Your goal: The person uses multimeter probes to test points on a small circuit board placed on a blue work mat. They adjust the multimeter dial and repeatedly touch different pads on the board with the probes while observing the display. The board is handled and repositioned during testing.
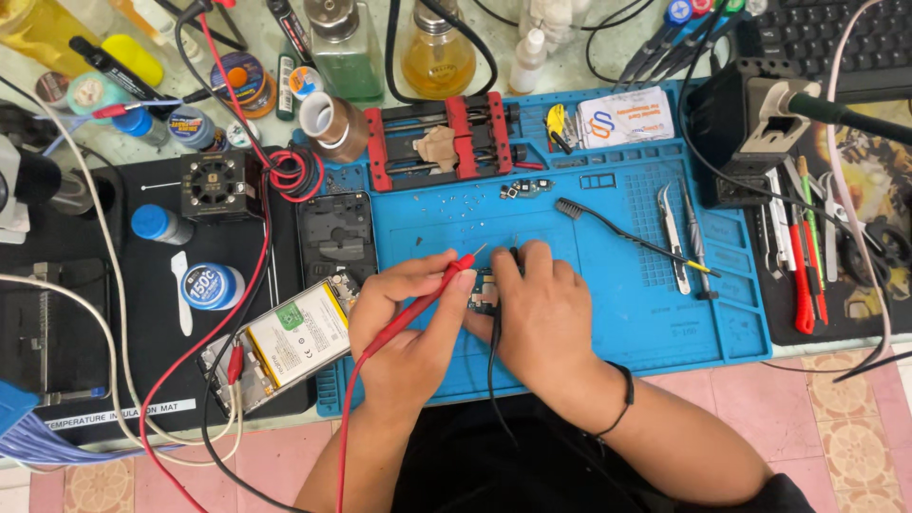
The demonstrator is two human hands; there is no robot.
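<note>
My left hand (410, 318) grips a red multimeter probe (439, 285), tip pointing up and right over a small circuit board (483, 291) on the blue work mat (608, 323). My right hand (541, 313) holds a black probe (496, 323) whose lead runs down toward me, its tip on the same board. The board lies between the two hands and is mostly hidden by my fingers. An opened phone with its battery (296, 334) showing rests just left of my left hand.
A red board clamp (446, 142) stands at the mat's back. A black brush (617, 236) and tweezers (673, 237) lie to the right. Bottles, tape rolls and flux tins crowd the back left. A black station (746, 123) and screwdrivers (803, 266) sit right.
</note>
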